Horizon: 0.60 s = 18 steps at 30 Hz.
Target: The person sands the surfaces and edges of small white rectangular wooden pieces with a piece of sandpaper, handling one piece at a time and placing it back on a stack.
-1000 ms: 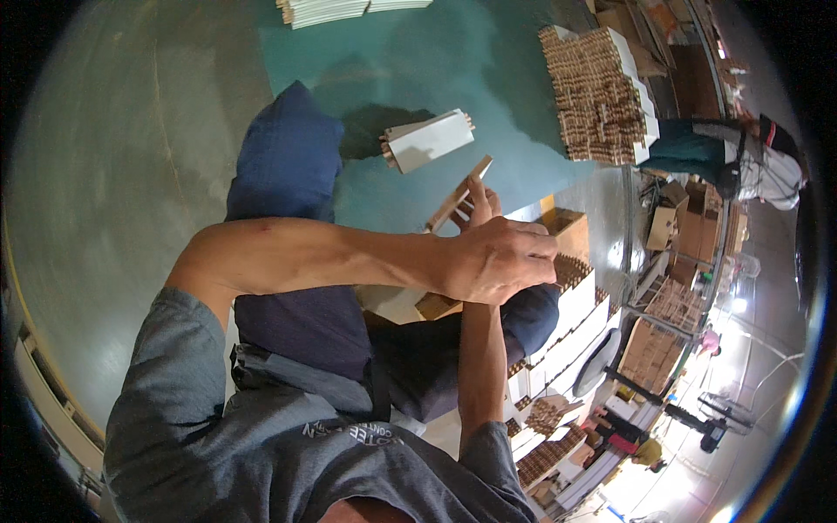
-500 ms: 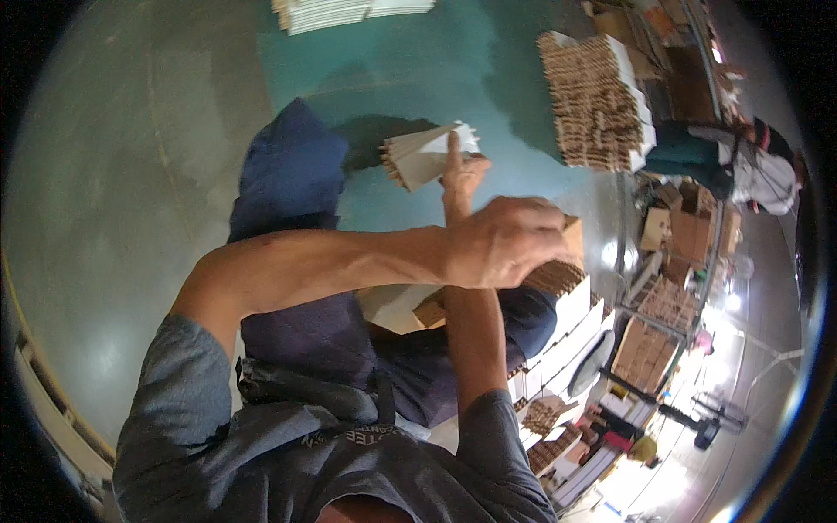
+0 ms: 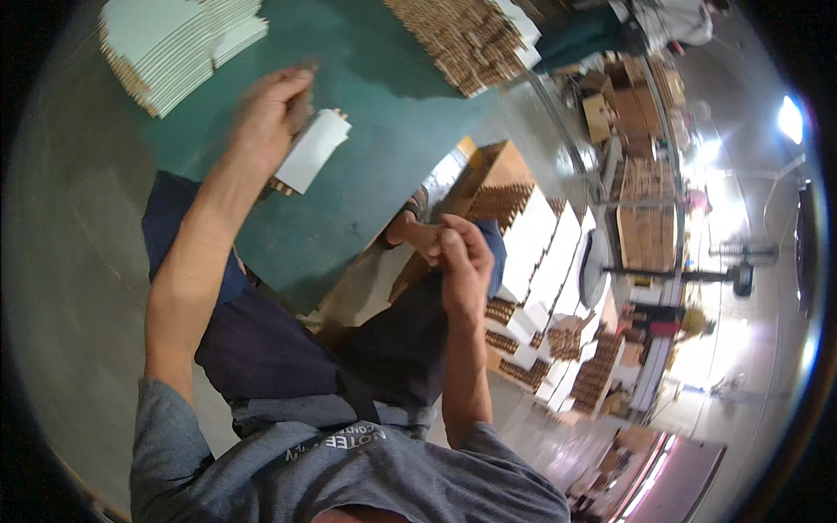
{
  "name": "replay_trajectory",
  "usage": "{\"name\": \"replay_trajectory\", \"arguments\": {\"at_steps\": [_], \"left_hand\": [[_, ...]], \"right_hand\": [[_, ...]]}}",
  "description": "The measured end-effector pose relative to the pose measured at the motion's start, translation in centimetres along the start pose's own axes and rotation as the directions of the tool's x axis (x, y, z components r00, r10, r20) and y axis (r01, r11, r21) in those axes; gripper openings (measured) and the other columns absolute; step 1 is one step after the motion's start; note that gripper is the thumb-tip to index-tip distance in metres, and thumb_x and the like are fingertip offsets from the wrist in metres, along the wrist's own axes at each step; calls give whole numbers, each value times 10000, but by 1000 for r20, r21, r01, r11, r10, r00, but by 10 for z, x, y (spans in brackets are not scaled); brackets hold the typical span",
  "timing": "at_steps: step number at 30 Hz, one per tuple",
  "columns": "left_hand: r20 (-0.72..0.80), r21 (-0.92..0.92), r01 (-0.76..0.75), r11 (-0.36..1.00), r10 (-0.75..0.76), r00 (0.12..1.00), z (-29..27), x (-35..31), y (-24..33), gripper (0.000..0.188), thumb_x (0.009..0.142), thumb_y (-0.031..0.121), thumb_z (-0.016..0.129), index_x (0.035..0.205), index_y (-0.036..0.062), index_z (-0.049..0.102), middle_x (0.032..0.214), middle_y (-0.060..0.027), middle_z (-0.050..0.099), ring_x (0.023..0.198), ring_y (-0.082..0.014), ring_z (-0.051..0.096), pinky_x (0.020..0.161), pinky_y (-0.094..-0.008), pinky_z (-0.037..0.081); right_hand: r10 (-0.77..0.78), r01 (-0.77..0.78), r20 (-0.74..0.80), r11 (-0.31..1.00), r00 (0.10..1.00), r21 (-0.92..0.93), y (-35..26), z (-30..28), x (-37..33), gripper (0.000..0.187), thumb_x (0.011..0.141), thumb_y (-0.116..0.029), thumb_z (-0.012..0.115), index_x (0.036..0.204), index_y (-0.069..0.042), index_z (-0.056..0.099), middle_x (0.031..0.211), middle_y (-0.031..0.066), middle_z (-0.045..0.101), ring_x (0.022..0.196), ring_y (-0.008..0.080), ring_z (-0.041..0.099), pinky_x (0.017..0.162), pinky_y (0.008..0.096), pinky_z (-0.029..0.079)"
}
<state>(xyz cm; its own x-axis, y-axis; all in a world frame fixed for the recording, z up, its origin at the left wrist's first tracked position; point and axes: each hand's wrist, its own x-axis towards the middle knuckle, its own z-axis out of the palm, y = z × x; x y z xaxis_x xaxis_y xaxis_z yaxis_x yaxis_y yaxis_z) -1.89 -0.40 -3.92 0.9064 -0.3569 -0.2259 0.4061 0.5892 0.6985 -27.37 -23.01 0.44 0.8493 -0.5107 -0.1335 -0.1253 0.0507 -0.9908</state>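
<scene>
A small stack of folded white card pieces (image 3: 316, 152) with brown edges lies on the green tabletop (image 3: 349, 174). Just beyond its left side is my left hand (image 3: 272, 109), above the table. Its fingers are bent and smeared by motion, so whether it holds anything is unclear. My right hand (image 3: 462, 257) is over my right knee, apart from the stack, with fingers curled and thumb pressed against them. Anything inside that grip is too small or hidden to see.
A larger white stack (image 3: 174, 52) sits at the table's far left, a brown-edged stack (image 3: 471, 39) at the far edge. To the right are rows of white and brown cardboard pieces (image 3: 527, 270) beside a wooden board (image 3: 497, 170), and a black fan (image 3: 741, 279). Another person (image 3: 663, 22) stands beyond.
My left hand has swung from across my right forearm to the left, near the small stack. My right hand has left that stack and drawn back to my knee. The view has turned.
</scene>
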Motion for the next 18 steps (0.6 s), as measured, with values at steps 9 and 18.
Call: {"name": "replay_trajectory", "arguments": {"at_steps": [9,18], "left_hand": [[72,-5,161,987,-160,985,2,0,-27,195,1000,98,586,1162,27,669,850,-20,648,771,-114,605,691,-245,521],[-41,199,226,953,-222,974,-15,9,-48,198,995,65,575,1162,-28,630,872,-49,598,780,-121,575,702,-230,509]], "right_hand": [[369,18,-478,777,797,629,113,-213,-71,231,1012,-232,565,1116,-33,621,865,63,674,679,165,618,596,283,491],[595,-28,-513,669,619,743,221,-256,-66,825,874,-559,700,1377,34,427,1099,125,619,825,202,617,650,313,553]]}}
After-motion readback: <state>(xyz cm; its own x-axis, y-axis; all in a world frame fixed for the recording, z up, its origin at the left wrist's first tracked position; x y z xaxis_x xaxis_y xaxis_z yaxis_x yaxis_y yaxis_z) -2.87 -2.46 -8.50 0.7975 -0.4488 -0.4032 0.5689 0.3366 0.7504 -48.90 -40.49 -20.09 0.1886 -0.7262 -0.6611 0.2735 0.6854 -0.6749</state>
